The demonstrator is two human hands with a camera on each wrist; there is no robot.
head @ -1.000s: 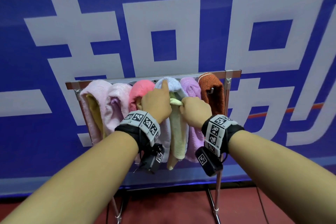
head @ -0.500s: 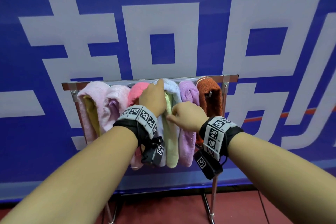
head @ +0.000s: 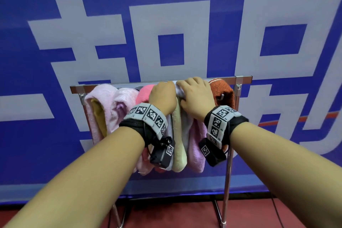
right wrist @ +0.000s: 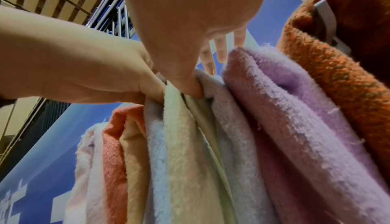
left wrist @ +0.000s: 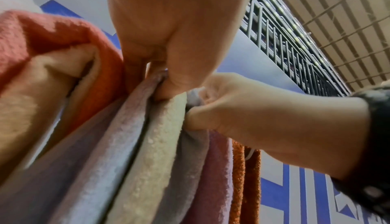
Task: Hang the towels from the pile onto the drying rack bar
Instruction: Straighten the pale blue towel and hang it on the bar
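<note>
A metal drying rack bar [head: 244, 78] carries several towels side by side: pale pink [head: 103, 98], lilac [head: 125, 102], hot pink [head: 145, 92], light blue [head: 179, 90] with a pale yellow towel [head: 178, 135] folded inside it, purple [head: 197, 144] and rust orange [head: 222, 92]. My left hand [head: 164, 90] and right hand [head: 190, 89] sit close together at the top of the bar. Both pinch the light blue towel [left wrist: 131, 127] between thumb and fingers. The right thumb [right wrist: 190, 86] presses into its fold [right wrist: 213, 94]. The pile is out of view.
A blue banner with large white characters [head: 166, 24] hangs right behind the rack. The rack's metal post [head: 227, 181] runs down at the right to a red floor [head: 166, 214]. A short stretch of bare bar shows at the far left end [head: 77, 89].
Both hands have risen from the hanging front of the towels to the top of the bar. The right hand left the yellow towel's front and now grips at the bar.
</note>
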